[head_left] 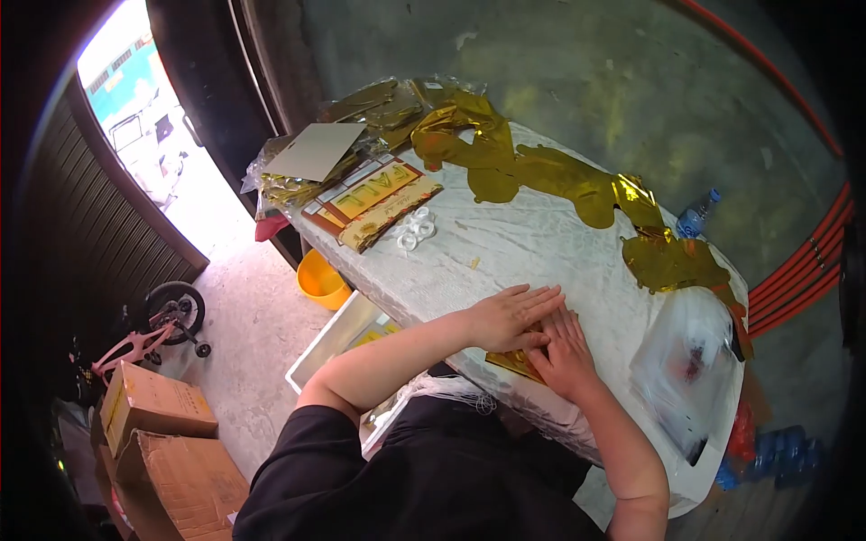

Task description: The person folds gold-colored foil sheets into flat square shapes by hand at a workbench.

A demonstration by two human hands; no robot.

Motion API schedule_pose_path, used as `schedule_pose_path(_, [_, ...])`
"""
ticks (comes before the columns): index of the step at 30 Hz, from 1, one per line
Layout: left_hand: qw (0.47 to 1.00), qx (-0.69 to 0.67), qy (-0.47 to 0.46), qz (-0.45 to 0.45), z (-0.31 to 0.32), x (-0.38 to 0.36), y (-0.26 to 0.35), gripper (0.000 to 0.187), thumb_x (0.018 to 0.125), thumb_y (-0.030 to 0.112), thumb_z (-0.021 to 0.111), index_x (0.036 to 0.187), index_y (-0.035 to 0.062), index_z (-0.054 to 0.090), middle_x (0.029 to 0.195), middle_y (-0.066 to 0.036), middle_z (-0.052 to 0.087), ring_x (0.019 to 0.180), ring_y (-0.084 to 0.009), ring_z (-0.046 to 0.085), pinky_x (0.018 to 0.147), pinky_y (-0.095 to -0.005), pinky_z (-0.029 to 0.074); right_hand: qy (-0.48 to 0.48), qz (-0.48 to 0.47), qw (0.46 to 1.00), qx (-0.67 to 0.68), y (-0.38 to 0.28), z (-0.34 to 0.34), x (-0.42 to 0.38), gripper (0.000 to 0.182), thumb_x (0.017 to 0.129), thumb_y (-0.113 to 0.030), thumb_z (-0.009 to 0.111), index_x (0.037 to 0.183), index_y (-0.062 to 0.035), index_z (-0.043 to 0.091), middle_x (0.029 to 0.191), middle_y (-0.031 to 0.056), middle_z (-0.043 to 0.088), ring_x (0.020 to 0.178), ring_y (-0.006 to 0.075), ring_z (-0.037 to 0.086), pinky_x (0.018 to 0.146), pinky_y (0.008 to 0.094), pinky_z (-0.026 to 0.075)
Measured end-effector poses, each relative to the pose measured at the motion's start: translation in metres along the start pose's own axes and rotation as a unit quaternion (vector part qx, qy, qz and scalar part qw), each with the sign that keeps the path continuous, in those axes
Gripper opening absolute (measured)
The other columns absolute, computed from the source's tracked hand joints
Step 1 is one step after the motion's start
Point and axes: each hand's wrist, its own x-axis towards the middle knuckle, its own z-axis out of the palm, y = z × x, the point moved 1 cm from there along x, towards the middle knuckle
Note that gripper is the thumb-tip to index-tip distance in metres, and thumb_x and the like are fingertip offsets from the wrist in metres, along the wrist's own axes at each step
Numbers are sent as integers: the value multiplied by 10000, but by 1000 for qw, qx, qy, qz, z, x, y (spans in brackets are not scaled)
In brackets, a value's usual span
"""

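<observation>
Both hands lie flat near the table's front edge. My left hand has its fingers stretched out and reaches across toward the right one, partly overlapping it. Below, my right hand presses down with straight fingers. Under them a folded piece of shiny gold foil shows at the edge; most of it is covered by the hands. A long string of flat gold foil balloons stretches along the table's far side. To the left are a folded printed sheet marked FALL and small white ribbon rolls.
On the white-covered table lie a grey card, clear plastic bags and a water bottle. Beside it on the floor stand a yellow bucket and a white box. Cardboard boxes and a pink bicycle are further left.
</observation>
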Motion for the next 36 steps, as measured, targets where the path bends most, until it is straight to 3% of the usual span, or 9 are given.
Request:
schedule_pose_path(9, [999, -23, 27, 9, 1, 0, -3, 637, 911, 369, 533, 1442, 103, 303, 1495, -140, 281, 1391, -247, 254, 1135, -440, 187, -14, 17, 1000, -17, -2, -3, 0, 715, 865, -322, 534, 1434, -6, 238, 1482, 221, 242, 1405, 341, 169, 1157, 445, 108])
schedule_pose_path(36, [1000, -24, 20, 5, -4, 0, 3, 636, 902, 349, 539, 1440, 103, 304, 1493, -153, 278, 1386, -267, 260, 1133, -439, 193, -4, 16, 1000, -5, -1, 1, -1, 705, 869, -335, 531, 1416, 23, 264, 1467, 236, 268, 1395, 355, 195, 1152, 459, 120])
